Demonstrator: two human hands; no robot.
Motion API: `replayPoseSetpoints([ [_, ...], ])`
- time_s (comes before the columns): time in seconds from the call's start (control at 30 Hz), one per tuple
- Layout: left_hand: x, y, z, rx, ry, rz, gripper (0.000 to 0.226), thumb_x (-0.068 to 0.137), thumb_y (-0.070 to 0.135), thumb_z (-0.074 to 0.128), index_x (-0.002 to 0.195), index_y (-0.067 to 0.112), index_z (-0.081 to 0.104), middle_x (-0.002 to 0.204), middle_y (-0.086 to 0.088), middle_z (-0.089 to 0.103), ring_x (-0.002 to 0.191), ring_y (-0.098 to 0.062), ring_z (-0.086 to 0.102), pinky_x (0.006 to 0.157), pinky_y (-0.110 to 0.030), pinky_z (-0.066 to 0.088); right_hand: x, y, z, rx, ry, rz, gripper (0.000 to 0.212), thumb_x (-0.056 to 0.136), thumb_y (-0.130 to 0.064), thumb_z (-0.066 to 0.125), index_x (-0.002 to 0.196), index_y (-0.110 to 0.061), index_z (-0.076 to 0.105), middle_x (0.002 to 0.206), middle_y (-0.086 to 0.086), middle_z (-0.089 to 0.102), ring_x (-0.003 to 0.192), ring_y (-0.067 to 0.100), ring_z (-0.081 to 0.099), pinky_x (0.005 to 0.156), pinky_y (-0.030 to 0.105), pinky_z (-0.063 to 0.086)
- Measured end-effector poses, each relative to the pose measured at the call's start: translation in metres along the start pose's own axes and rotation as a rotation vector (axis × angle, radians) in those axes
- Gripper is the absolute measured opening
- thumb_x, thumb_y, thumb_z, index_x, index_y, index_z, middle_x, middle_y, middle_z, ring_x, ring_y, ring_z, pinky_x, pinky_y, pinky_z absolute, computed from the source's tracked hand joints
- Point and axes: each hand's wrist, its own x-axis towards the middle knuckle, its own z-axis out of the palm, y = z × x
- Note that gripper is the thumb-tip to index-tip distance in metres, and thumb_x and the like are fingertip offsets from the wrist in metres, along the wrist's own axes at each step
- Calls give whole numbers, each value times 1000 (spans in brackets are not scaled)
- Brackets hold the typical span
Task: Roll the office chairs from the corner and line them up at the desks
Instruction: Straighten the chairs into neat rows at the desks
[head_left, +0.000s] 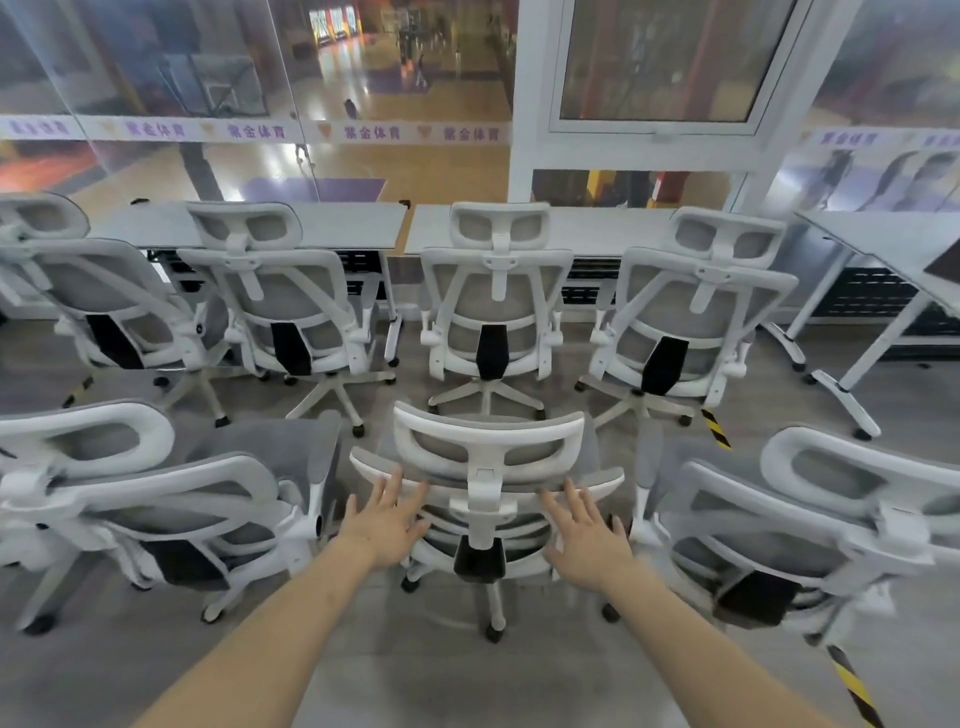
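Head view: both hands are spread, fingers apart, the left hand (387, 522) and right hand (584, 538) just at the backrest top of the middle chair (488, 467). Neighbouring chairs (156, 499) flank it closely; four more chairs (493, 306) stand ahead at the desks (597, 228).

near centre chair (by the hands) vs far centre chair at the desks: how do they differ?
The near centre chair stands out in the second row; the far centre chair is parked up at the desk. The left hand and right hand are spread open at the near chair's back; nobody is at the far one. Both are white-framed with grey mesh, facing the desks.
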Motion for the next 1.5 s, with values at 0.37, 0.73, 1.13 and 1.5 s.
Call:
replayPoseSetpoints([
  [0.37,16,-18,-5,90,-17,19,70,102,70,21,159,51,-15,169,0,-28,157,-31,-20,122,-68,-3,12,0,9,-88,85,45,83,100,-65,36,160,-45,-17,172,9,-17,159,30,-15,124,62,0],
  [0.73,29,12,-15,41,-44,5,72,101,71,25,157,53,-17,168,2,-29,157,-31,-22,117,-78,-3,40,36,-4,-52,74,16,83,98,-72,34,156,-51,-21,171,7,-22,158,29,-17,125,63,1],
  [1.13,56,48,-30,34,-33,-50,79,97,77,27,157,53,-18,169,0,-27,157,-31,-20,116,-79,-1,77,67,-37,-51,36,-26,84,99,-69,38,160,-46,-16,170,9,-24,157,31,-20,126,62,-1],
  [1.5,35,51,-25,28,-38,-76,77,98,76,27,159,53,-13,172,0,-20,158,-29,-17,116,-79,0,57,65,-29,-2,80,-39,80,98,-72,35,163,-45,-3,173,8,-11,159,30,-14,125,58,3],
])
